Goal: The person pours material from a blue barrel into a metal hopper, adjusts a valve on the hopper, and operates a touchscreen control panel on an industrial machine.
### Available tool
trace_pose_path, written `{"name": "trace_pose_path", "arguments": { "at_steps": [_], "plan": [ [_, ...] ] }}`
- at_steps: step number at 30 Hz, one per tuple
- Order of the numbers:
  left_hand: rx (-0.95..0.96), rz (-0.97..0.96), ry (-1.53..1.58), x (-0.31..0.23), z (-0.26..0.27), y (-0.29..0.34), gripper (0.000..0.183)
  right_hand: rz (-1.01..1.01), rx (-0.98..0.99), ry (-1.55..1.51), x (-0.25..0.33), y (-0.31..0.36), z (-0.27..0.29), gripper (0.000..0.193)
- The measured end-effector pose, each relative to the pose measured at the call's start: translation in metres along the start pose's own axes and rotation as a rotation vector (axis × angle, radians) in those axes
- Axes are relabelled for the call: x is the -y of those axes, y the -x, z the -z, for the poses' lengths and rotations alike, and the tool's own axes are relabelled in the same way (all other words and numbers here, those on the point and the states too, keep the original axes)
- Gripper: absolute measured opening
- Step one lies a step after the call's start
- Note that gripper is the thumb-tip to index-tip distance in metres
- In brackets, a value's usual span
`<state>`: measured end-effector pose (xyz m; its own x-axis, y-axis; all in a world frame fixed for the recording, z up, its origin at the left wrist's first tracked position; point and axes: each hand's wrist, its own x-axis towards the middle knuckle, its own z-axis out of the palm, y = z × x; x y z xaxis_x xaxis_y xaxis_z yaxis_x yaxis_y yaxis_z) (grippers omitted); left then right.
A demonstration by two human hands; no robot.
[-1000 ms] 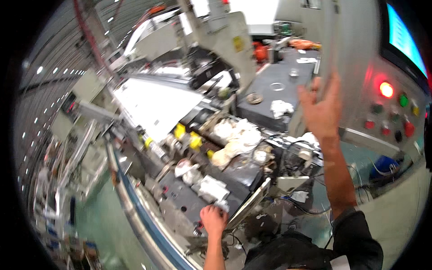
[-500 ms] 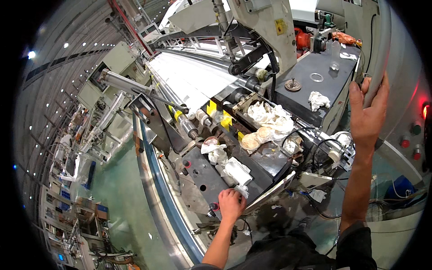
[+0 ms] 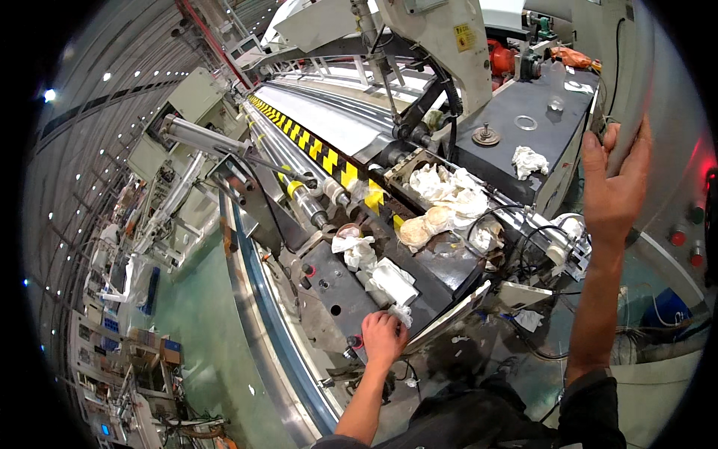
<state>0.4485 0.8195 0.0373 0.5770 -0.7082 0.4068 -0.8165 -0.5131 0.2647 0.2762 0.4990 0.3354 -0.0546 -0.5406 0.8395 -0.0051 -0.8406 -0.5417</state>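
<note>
My right hand [image 3: 618, 183] is raised at the right, its thumb and fingers wrapped round a grey bar [image 3: 634, 97] at the edge of a grey panel. Lower down, my left hand [image 3: 384, 338] rests at the near end of a dark machine top [image 3: 348, 303]. Its fingers are curled and their tips hidden, so what they close on does not show. Beside these fingers lie a crumpled clear wrap [image 3: 402, 314] and a white roll [image 3: 393, 282]. A red-ringed button [image 3: 354, 342] sits just left of the hand.
Long metal rollers [image 3: 299, 196] run away beside a yellow-and-black striped strip [image 3: 329, 159] and a white sheet [image 3: 321, 120]. Crumpled white cloths [image 3: 449, 193] lie on the machine. At the right are a dark cabinet top [image 3: 505, 120], a clear bottle [image 3: 555, 86] and loose cables [image 3: 523, 238].
The white sheet and its roller have shifted right, away from the near rollers, uncovering the long striped strip. Both hands keep nearly the same places.
</note>
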Motion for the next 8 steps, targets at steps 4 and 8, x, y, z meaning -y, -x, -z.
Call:
{"name": "trace_pose_path", "arguments": {
  "at_steps": [4, 8],
  "plan": [
    [-0.006, -0.007, -0.017, 0.0022, -0.0006, 0.0013, 0.019, -0.003, 0.003, -0.006, 0.0038, -0.0003, -0.0002, 0.067],
    [0.001, -0.008, -0.027, 0.0029, -0.0036, 0.0032, 0.018, -0.017, 0.004, -0.016, 0.0025, 0.0008, 0.0, 0.07]
  ]
}}
